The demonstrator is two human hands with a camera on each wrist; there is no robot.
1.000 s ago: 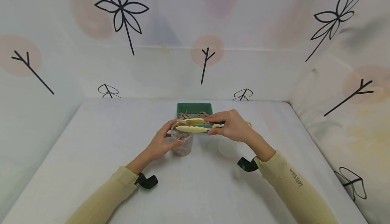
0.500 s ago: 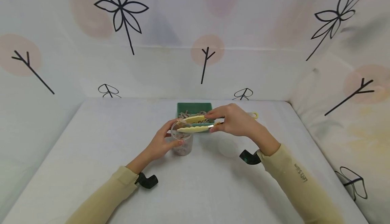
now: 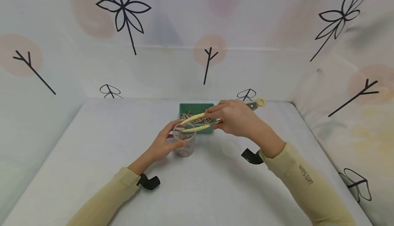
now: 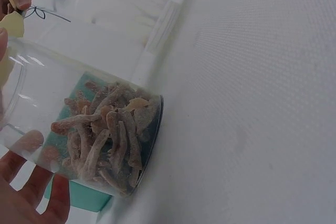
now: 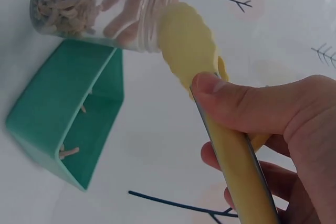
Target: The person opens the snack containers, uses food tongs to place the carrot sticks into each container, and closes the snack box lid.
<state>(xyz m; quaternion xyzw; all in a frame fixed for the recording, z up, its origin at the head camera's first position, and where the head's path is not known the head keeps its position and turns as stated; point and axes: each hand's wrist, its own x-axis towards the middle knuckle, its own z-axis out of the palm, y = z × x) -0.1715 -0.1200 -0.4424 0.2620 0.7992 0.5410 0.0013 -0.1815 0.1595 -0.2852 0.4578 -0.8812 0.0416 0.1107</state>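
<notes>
Higher and a little further to the right than one second ago, the right grip, a bare hand, now leaves the ring end of the tongs in full sight beyond the knuckles. Thumb and fingers are clamped round the tongs, thumb on one arm; much of the handle is hidden behind the palm in the head view. The two yellow arms stand apart, their tips at the mouth of the clear jar. Whether the tips dip below the rim is hard to judge; something pinkish between them may be a strip. The left wrist view cuts the tongs off at its edge.

The left grip is curled round the jar, thumb in front, fingers behind and seen through the wall. The jar stands on the white surface, brownish strips heaped toward its base. Just behind it sits the green tray, partly covered by jar, tongs and right grip, with more strips inside. A faint, clear round thing lies right of the jar, too pale to make out.
</notes>
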